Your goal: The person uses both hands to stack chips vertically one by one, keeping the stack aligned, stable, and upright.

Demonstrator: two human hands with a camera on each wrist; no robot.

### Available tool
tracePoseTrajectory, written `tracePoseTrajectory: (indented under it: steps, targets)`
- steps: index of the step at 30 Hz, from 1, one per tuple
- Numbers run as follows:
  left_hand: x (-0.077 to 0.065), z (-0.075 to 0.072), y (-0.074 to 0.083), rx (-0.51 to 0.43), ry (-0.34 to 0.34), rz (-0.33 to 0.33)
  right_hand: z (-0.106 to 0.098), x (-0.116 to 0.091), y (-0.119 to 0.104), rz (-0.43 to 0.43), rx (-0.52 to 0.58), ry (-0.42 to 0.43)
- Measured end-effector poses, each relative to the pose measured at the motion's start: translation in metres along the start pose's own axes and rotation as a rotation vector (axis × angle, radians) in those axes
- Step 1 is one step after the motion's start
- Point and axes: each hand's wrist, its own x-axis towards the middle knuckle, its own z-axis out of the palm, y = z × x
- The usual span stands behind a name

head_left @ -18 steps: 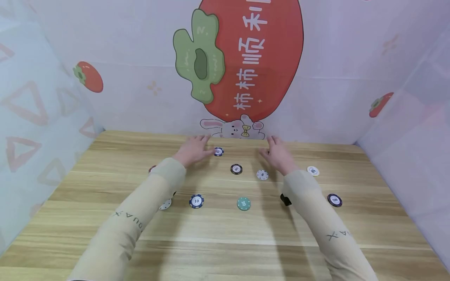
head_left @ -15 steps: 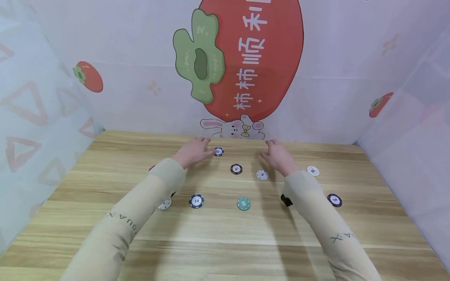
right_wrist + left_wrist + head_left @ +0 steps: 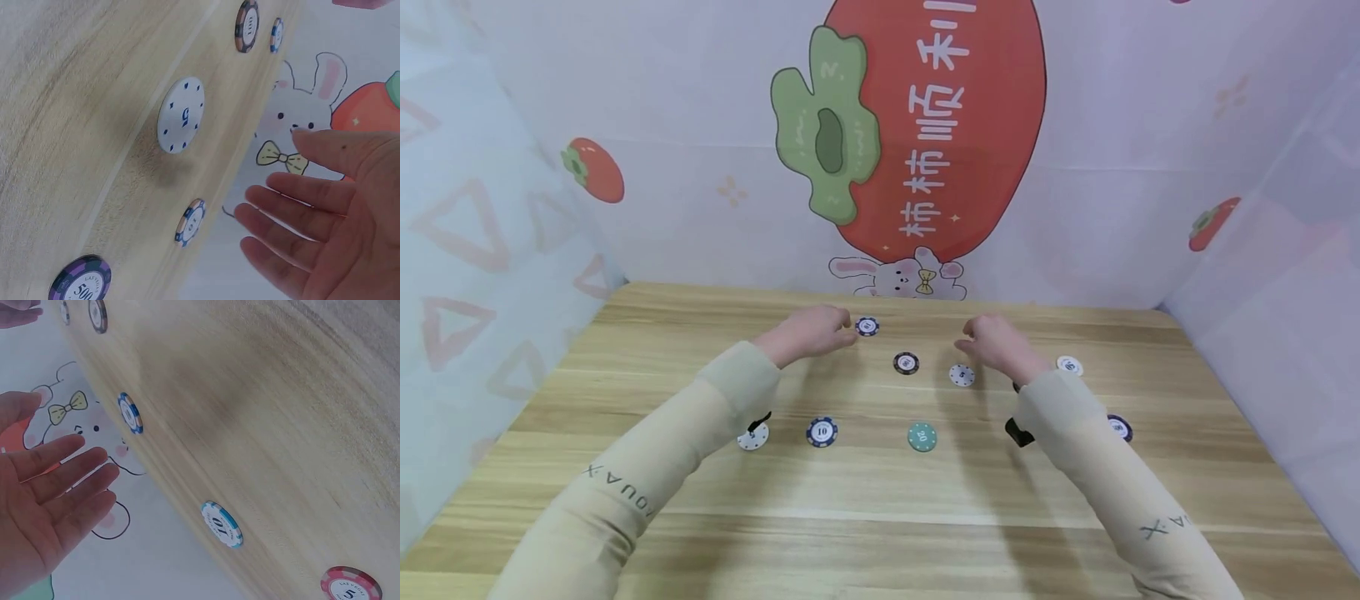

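My left hand hovers over the back of the table, its fingertips close to the left of a blue-and-white poker chip. In the left wrist view its fingers are spread and hold nothing. My right hand is over the back right, just behind a white poker chip marked 5. The right wrist view shows relaxed, parted fingers and a bare palm. Between the hands lies a black poker chip marked 100. A light-blue chip and a red chip appear in the left wrist view.
Nearer on the wooden table lie a blue chip, a green chip and a white chip. Rightward are another white chip and a purple-black chip, partly behind the sleeve. A printed cloth stands behind.
Both hands have drawn back slightly from the rear edge, and the forearms have spread outward. The blue-and-white chip shows fully now; a red chip near the left cuff is hidden. No chip has visibly moved.
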Motion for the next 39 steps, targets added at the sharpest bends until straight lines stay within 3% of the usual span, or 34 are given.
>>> tracePoseTrajectory:
  steps: [6, 19, 26, 39]
  targets:
    - [-0.01, -0.001, 0.007, 0.003, -0.029, 0.038, 0.0, -0.008, -0.004, -0.022, -0.021, -0.032]
    - [-0.028, 0.006, 0.022, -0.099, -0.075, 0.054, 0.011, -0.03, -0.023, -0.034, -0.062, -0.079]
    - [-0.037, 0.013, 0.033, -0.272, -0.094, 0.042, 0.022, -0.043, -0.029, -0.047, -0.001, -0.062]
    - [-0.039, 0.043, 0.051, -0.592, -0.109, -0.105, 0.037, -0.057, -0.033, -0.012, 0.152, -0.064]
